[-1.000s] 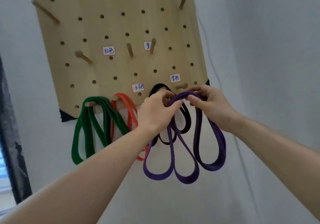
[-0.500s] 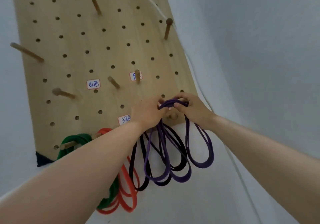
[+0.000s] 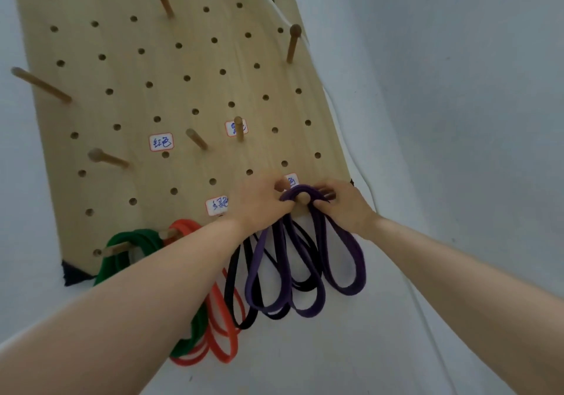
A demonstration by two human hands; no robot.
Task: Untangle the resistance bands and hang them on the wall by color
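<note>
At the pegboard's lower right edge, left hand and right hand pinch the purple band, now looped over its peg; plain wall rightward.

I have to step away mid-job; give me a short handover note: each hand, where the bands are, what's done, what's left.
Left hand: grips the purple bands just left of the peg.
Right hand: grips the same bunch right of the peg.
Purple bands lie looped over that peg, loops hanging below.
Done: green bands and orange bands hang on pegs at the pegboard's lower left; black bands hang beside the purple, their peg hidden by the left hand.
Left: release the purple bunch, probably check it hangs clear of the black.
</note>
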